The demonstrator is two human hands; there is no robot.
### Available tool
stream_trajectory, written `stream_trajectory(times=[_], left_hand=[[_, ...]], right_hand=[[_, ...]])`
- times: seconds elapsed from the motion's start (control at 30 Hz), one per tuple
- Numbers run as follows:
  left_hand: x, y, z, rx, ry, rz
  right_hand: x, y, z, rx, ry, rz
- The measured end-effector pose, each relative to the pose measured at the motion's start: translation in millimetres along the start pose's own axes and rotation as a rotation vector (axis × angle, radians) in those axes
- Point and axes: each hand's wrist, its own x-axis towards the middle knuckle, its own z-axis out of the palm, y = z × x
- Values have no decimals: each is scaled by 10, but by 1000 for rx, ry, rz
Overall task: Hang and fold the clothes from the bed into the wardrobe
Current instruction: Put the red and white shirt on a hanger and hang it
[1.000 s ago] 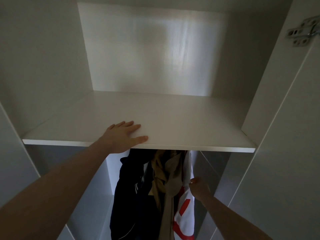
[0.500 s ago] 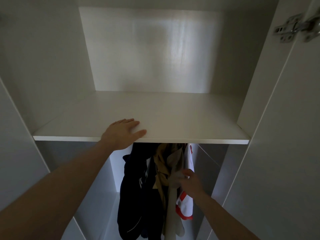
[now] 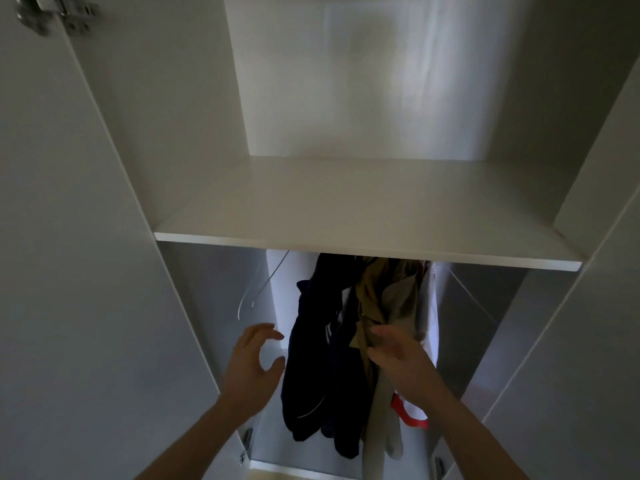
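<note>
Several garments hang under the white wardrobe shelf (image 3: 346, 216): a dark navy jacket (image 3: 311, 362), a tan and beige garment (image 3: 384, 296) and a white one with red trim (image 3: 412, 415). My right hand (image 3: 398, 358) reaches into the tan garment, fingers extended against the cloth. My left hand (image 3: 254, 362) hovers just left of the navy jacket with fingers and thumb spread, holding nothing. A bare wire hanger (image 3: 263, 285) hangs to the left of the clothes.
The shelf top holds nothing. The open left door (image 3: 69, 271) with a metal hinge (image 3: 55, 12) stands at the left, the right door panel (image 3: 595, 306) at the right. The wardrobe floor (image 3: 270, 448) shows below the clothes.
My left hand has come off the shelf edge and dropped beside the navy jacket. My right hand has shifted left onto the tan garment. The view has swung to the right.
</note>
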Motion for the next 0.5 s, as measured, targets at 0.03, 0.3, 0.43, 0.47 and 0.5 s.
stream_trajectory(times=[0.03,0.3,0.43,0.47,0.5], left_hand=[[-18,-131,-39,-4,-43,-117],[466,-898,-114,-44,-129,-529],[1018,-1202,-115,9,-121,-551],[1152,-1274,-117,45,-127,-544],[1277,-1346,-118,67,-130,-542]], right_hand=[[-8,26,60,12,-12,15],[75,-13,414,-27,-43,39],[192,-148,561,-5,5,64],[217,-175,596,-7,23,66],[237,-203,629,-11,45,66]])
